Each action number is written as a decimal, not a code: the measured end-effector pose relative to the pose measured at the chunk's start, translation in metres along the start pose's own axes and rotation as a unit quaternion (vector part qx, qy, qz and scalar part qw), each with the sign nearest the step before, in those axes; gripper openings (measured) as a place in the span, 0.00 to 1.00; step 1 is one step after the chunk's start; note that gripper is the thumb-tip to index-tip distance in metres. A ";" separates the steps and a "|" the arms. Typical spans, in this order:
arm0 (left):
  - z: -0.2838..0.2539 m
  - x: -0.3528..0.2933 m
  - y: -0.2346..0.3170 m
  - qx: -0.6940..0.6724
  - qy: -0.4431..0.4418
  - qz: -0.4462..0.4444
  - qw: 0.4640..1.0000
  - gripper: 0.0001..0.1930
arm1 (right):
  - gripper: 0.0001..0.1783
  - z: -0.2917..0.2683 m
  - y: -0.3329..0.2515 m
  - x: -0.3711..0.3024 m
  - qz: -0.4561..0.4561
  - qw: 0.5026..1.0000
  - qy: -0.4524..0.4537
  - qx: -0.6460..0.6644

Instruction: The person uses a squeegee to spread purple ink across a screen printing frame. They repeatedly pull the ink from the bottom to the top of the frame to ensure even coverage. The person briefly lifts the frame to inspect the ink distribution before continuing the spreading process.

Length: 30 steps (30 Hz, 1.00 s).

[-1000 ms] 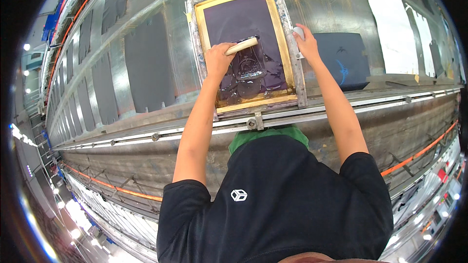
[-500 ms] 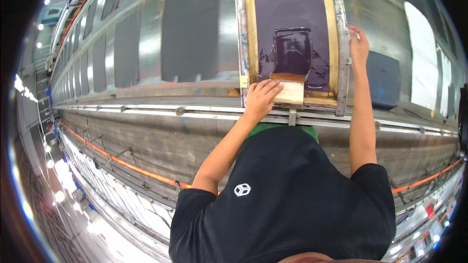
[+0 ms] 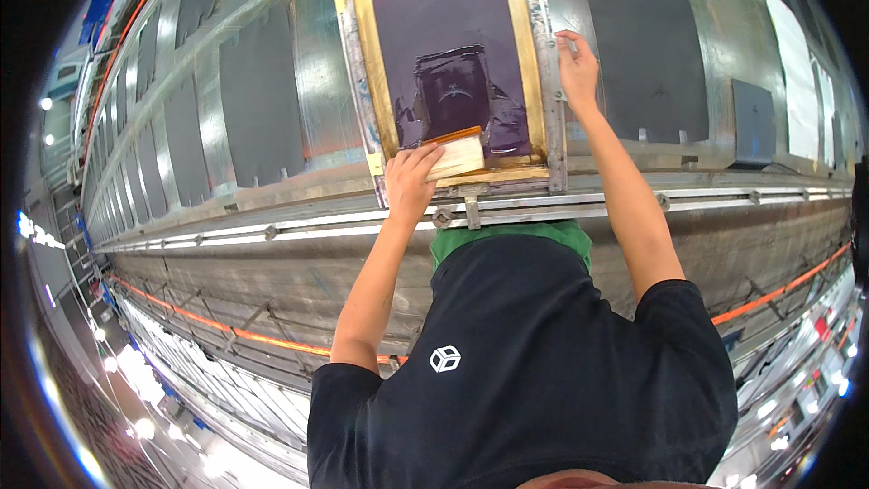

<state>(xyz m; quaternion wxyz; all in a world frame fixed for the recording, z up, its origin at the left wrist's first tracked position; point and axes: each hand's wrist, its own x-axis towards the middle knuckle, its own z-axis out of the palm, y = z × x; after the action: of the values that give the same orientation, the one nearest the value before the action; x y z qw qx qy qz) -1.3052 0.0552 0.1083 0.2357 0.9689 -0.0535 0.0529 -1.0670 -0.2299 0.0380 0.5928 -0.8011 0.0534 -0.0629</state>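
Note:
A screen printing frame (image 3: 557, 149) with a yellow taped inner border lies on the long metal table. Glossy dark ink (image 3: 453, 91) spreads over the lower part of its mesh. At its near edge a squeegee (image 3: 462, 156) with a pale wooden handle and an orange-brown blade rests slightly askew. My left hand (image 3: 412, 183) is closed over the left end of that handle, by the frame's lower left corner; its thumb is hidden. With bent fingers, my right hand (image 3: 577, 71) grips the frame's right edge.
Dark grey rectangular panels (image 3: 261, 95) line the table to the left, and another dark panel (image 3: 647, 45) lies right of the frame. Beyond it are a blue-grey flat piece (image 3: 753, 122) and a white sheet (image 3: 792, 72). A metal rail (image 3: 353, 220) follows the table's near edge.
Both hands and the frame have shifted left along the table, carrying the squeegee, which is now tilted. A dark panel shows to the right of the frame.

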 end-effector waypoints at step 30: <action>0.005 0.057 -0.037 0.037 0.027 0.045 0.998 0.21 | 0.27 0.041 -0.083 -0.143 -0.201 0.904 -0.312 -0.211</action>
<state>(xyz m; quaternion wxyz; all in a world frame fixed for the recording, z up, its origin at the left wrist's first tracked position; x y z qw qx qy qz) -1.2437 0.0806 0.0943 0.1990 0.9717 -0.0882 0.0916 -1.2007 -0.1444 0.1006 0.3710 -0.8797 -0.2850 0.0854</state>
